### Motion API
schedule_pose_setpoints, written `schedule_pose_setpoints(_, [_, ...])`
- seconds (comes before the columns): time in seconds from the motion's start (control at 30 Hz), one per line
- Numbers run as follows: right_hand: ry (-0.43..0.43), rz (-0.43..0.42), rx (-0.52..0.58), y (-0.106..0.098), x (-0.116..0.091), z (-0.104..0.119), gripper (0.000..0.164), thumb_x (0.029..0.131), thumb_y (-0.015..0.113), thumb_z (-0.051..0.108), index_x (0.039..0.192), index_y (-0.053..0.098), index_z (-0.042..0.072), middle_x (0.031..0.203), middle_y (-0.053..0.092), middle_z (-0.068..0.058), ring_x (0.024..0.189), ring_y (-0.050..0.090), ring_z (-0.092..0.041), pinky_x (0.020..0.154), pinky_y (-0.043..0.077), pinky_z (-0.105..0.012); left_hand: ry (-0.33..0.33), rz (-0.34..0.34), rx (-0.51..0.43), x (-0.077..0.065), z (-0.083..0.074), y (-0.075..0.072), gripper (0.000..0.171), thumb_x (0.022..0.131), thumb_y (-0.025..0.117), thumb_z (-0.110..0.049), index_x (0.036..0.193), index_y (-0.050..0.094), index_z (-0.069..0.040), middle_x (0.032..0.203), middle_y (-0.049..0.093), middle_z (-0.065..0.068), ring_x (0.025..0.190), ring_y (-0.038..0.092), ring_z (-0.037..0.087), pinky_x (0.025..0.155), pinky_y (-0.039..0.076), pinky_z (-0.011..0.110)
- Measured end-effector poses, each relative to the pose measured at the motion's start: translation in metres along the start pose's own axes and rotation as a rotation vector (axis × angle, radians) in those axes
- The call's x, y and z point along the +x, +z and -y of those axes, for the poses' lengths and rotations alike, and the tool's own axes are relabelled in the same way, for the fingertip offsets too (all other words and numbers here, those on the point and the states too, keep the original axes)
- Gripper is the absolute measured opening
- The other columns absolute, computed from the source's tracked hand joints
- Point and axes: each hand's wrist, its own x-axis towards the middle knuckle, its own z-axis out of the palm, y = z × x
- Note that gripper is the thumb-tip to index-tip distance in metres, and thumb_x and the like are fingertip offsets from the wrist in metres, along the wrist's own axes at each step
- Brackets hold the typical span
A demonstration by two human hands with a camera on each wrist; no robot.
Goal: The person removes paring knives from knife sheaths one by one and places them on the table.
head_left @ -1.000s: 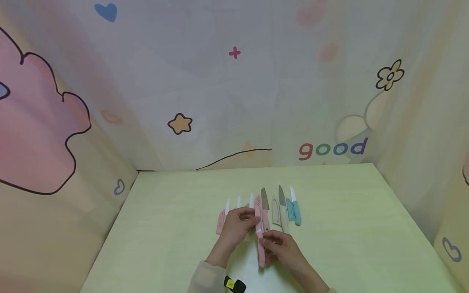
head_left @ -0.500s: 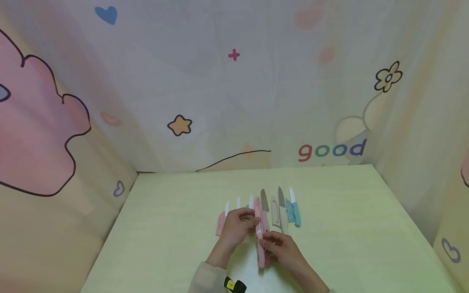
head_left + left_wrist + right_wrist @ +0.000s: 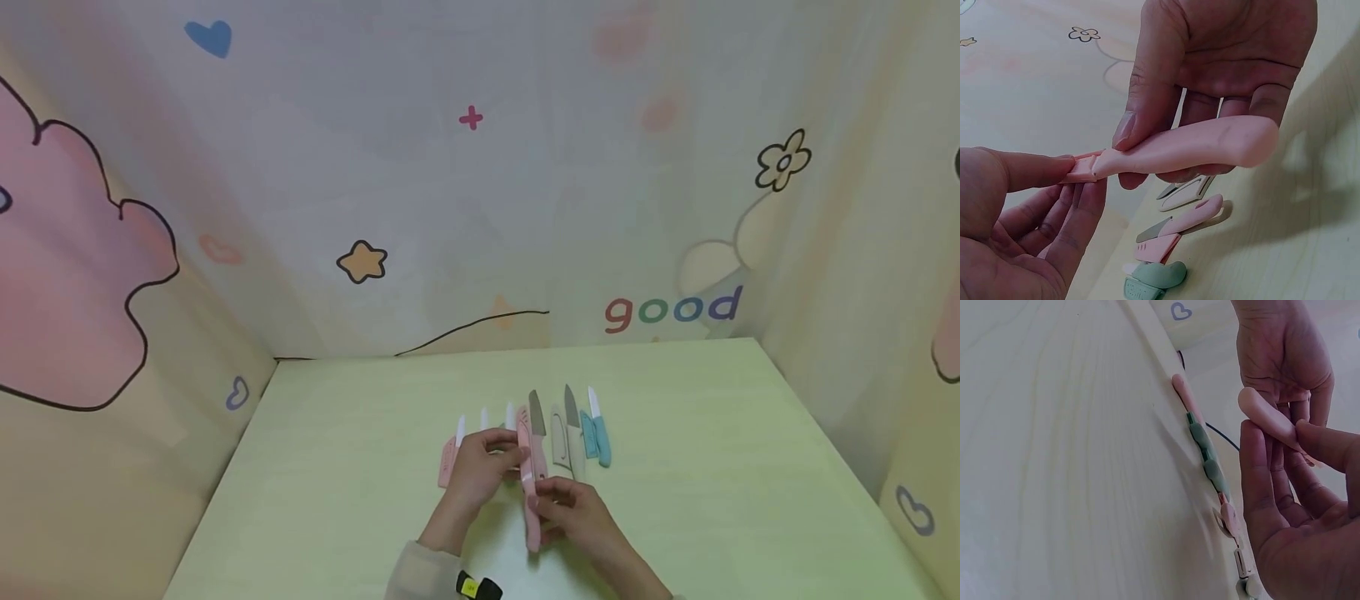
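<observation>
A pink-handled knife [image 3: 1191, 144] is held between both hands above the table, its blade covered by a pink sheath [image 3: 523, 429]. My left hand [image 3: 480, 467] pinches the sheath near its mouth between thumb and fingers. Lower down, my right hand [image 3: 573, 508] grips the handle, thumb on one side and fingers on the other. The handle's rounded end sticks out past the right hand in the left wrist view. Just behind lies another pink knife [image 3: 537, 417] with a bare grey blade. The left hand partly hides several smaller white-bladed knives.
To the right on the pale green table [image 3: 337, 517] lie a beige knife [image 3: 572, 425] beside its sheath [image 3: 559, 437] and a teal knife [image 3: 602, 437] beside its sheath [image 3: 588, 435]. A pink sheath [image 3: 447, 462] lies at the row's left end. Printed curtains [image 3: 420, 167] surround the table.
The head view has shifted slightly. Both hands keep the same hold on the pink knife and its sheath, with no clear movement between them.
</observation>
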Motion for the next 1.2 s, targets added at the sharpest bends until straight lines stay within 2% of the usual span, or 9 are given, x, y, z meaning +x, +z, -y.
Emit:
schedule_pose_setpoints(0.4, [0.006, 0.003, 0.014, -0.0014, -0.0010, -0.0013, 0.035, 0.090, 0.067, 0.013, 0.116, 0.058, -0.010, 0.095, 0.067, -0.010, 0.078, 0.064, -0.028, 0.065, 0.061, -0.039, -0.017, -0.002, -0.006, 0.0016, 0.0022, 0.0004, 0.020, 0.083, 0.073, -0.010, 0.103, 0.071, -0.005, 0.091, 0.069, 0.009, 0.078, 0.065, 0.020, 0.078, 0.059, 0.049])
schedule_pose_setpoints(0.67, [0.009, 0.005, -0.009, -0.0007, -0.0037, -0.0022, 0.039, 0.092, 0.066, 0.015, 0.118, 0.057, -0.012, 0.098, 0.068, -0.014, 0.077, 0.065, -0.029, 0.066, 0.061, -0.040, -0.012, 0.004, 0.003, 0.0012, 0.0027, 0.0018, 0.021, 0.083, 0.072, -0.009, 0.103, 0.071, -0.004, 0.091, 0.070, 0.009, 0.078, 0.065, 0.020, 0.077, 0.060, 0.049])
schedule_pose_setpoints(0.97, [0.020, -0.001, 0.004, -0.0014, -0.0045, -0.0040, 0.039, 0.092, 0.066, 0.014, 0.120, 0.056, -0.011, 0.096, 0.067, -0.013, 0.078, 0.065, -0.030, 0.066, 0.061, -0.041, -0.028, 0.006, -0.014, 0.0015, 0.0032, 0.0038, 0.019, 0.083, 0.073, -0.010, 0.101, 0.072, -0.004, 0.090, 0.069, 0.009, 0.077, 0.064, 0.019, 0.069, 0.062, 0.036])
schedule_pose_setpoints(1.2, [0.015, 0.002, 0.016, -0.0016, -0.0045, -0.0039, 0.039, 0.092, 0.066, 0.013, 0.120, 0.055, -0.011, 0.096, 0.065, -0.012, 0.080, 0.064, -0.030, 0.066, 0.061, -0.041, -0.016, -0.005, -0.013, 0.0009, 0.0017, 0.0044, 0.018, 0.083, 0.073, -0.011, 0.101, 0.072, -0.005, 0.090, 0.068, 0.009, 0.077, 0.063, 0.019, 0.067, 0.062, 0.034])
